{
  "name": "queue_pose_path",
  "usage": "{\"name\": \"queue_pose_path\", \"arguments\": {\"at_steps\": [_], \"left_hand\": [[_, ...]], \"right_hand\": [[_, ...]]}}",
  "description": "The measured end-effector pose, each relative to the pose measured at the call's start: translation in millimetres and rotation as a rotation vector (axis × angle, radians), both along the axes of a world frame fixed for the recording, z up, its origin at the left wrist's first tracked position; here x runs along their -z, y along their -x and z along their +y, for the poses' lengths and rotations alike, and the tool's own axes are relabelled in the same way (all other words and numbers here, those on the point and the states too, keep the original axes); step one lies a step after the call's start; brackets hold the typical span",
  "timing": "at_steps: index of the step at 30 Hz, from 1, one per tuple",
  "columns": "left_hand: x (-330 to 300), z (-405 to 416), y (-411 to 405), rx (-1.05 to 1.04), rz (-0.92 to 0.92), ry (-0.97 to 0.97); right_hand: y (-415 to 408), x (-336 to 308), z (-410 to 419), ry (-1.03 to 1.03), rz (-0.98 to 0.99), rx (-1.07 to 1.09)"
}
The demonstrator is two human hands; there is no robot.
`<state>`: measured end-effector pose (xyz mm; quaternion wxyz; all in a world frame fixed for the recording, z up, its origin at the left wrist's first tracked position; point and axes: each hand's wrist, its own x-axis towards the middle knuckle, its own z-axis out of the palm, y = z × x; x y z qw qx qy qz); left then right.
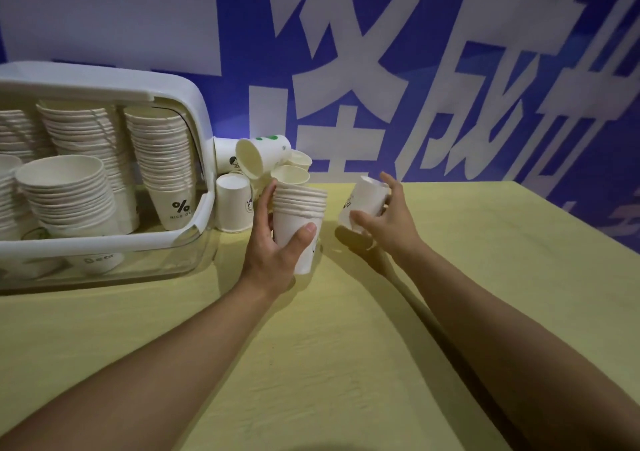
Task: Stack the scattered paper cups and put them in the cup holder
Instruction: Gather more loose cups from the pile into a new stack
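My left hand (273, 242) grips an upright stack of several white paper cups (299, 208) just above the yellow table. To its right my right hand (384, 222) holds a single white paper cup (365, 201), tilted with its mouth down-left. More loose cups (263, 159) lie and stand in a heap behind the stack, one upside down (233, 204). The white cup holder (104, 83) stands at the left, open toward me, with several tall cup stacks (162, 159) inside.
The yellow table (346, 329) stretches toward me and to the right, its right edge running diagonally at far right. A blue wall banner with large white characters (381, 52) rises directly behind the table.
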<state>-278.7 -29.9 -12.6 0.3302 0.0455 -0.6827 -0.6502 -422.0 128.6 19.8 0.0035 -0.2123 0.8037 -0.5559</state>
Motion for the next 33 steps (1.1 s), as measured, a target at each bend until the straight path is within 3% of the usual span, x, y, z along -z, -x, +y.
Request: {"name": "queue_pose_path", "arguments": {"at_steps": [4,7,23,33], "left_hand": [[2.2,3.2,-4.8,0.147,-0.048,0.095],[0.8,8.4,-8.8,0.297,-0.095,0.205],[-5.1,13.1,-13.0,0.366,-0.144,0.277],[-2.4,10.0,-11.4,0.188,-0.07,0.195]], "right_hand": [[-26.5,1.8,19.0,0.354,-0.009,0.11],[-40.2,1.4,25.3,0.477,0.027,0.084],[-64.4,-10.6,10.8,0.63,-0.02,-0.085],[-70.9,-5.7,11.6,0.383,0.129,-0.149]]}}
